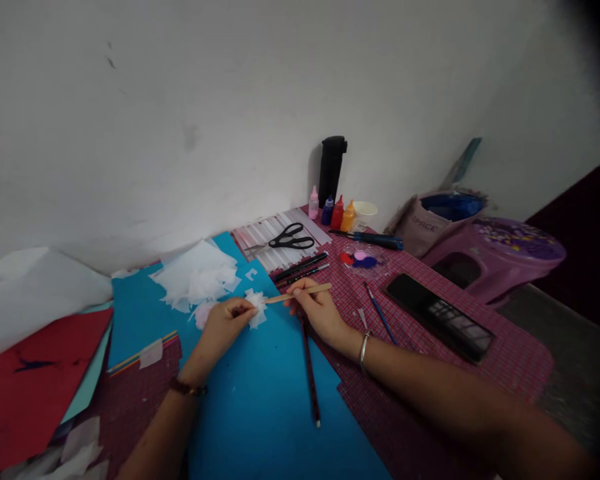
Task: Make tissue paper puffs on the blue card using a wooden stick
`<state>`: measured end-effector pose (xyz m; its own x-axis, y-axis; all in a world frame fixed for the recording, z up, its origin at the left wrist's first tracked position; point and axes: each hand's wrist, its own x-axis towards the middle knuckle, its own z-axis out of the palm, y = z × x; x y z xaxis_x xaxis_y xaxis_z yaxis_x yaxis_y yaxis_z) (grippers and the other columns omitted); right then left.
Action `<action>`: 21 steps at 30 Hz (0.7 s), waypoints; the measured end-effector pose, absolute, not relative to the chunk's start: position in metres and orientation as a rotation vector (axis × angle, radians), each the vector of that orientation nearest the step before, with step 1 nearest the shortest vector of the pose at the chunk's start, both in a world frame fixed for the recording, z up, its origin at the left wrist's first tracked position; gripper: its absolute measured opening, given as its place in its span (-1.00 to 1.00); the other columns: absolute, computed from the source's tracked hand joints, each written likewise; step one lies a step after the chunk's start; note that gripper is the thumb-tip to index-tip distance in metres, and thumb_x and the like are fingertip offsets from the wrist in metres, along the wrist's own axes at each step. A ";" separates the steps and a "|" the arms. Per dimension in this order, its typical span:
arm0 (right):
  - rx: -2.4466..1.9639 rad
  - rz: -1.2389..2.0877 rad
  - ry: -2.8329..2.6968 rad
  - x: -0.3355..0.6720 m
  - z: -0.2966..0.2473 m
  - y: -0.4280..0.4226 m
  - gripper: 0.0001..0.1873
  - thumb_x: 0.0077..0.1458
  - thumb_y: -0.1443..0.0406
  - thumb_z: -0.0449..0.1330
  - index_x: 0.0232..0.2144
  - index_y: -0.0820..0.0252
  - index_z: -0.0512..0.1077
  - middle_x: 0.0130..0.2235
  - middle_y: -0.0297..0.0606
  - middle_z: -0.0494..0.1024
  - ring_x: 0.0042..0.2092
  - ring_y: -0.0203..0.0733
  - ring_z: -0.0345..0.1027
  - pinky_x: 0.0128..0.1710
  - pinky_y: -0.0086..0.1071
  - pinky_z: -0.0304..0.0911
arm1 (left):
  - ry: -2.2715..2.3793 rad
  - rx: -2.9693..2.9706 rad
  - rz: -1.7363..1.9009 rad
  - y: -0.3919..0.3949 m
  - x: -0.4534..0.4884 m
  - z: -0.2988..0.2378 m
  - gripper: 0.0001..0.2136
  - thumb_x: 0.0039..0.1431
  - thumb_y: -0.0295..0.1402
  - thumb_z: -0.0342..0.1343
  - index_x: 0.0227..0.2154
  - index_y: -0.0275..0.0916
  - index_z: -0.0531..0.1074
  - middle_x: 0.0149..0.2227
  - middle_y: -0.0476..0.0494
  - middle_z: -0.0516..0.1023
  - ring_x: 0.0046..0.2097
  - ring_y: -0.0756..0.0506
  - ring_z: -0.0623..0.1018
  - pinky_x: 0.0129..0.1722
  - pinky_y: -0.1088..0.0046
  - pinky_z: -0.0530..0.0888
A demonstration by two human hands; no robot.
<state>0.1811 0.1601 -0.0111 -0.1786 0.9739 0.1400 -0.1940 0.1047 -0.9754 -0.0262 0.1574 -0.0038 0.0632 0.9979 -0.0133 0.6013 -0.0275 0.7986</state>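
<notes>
My right hand point(314, 308) is closed around a flat wooden stick point(300, 293), like a popsicle stick. The stick's left tip meets a small tuft of white paper point(257, 308) on the blue sheet point(260, 393). With thumb and fingertips pinched together, my left hand point(231, 320) grips the edge of that white paper tuft. Behind my left hand lies a heap of cut white paper pieces point(200, 273), with a pale pinkish piece point(203, 313) at its near side. A dark pencil point(310, 380) rests on the blue sheet below my right hand.
Black-handled scissors point(293, 239) lie on a striped sheet at the back. Paint bottles point(337, 213), a black flask point(332, 170) and a blue-handled cutter point(377, 240) stand or lie beyond. Paint blobs point(363, 259), a paintbrush point(380, 313) and a phone point(437, 317) are rightward; red paper point(35, 393) lies left.
</notes>
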 end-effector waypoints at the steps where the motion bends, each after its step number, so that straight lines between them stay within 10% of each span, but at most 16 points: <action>1: -0.871 1.334 -1.271 0.182 -0.010 0.158 -0.88 0.13 0.27 0.04 -0.40 0.18 0.32 -0.51 -0.37 0.44 -0.49 -0.32 0.31 -0.48 -0.45 0.23 | 1.614 1.701 0.793 0.158 -0.026 -0.005 -0.81 -0.03 -0.20 0.08 -0.54 -0.23 0.44 -0.63 0.05 0.34 -0.56 0.01 0.30 -0.57 0.51 0.20; 21: -0.892 1.171 -1.704 0.178 -0.011 0.153 -0.83 0.18 0.36 0.00 -0.42 0.21 0.36 -0.43 -0.32 0.44 -0.44 -0.30 0.29 -0.41 -0.43 0.21 | 1.661 1.732 0.811 0.156 -0.029 -0.005 -0.82 0.00 -0.22 0.06 -0.56 -0.20 0.32 -0.57 0.03 0.33 -0.49 -0.04 0.36 -0.48 0.45 0.27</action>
<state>0.1781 0.1534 -0.0107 -0.3740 0.8924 0.2526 0.0842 0.3039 -0.9490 -0.0288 0.1564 -0.0052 0.0302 0.9993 0.0236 0.6333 -0.0374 0.7730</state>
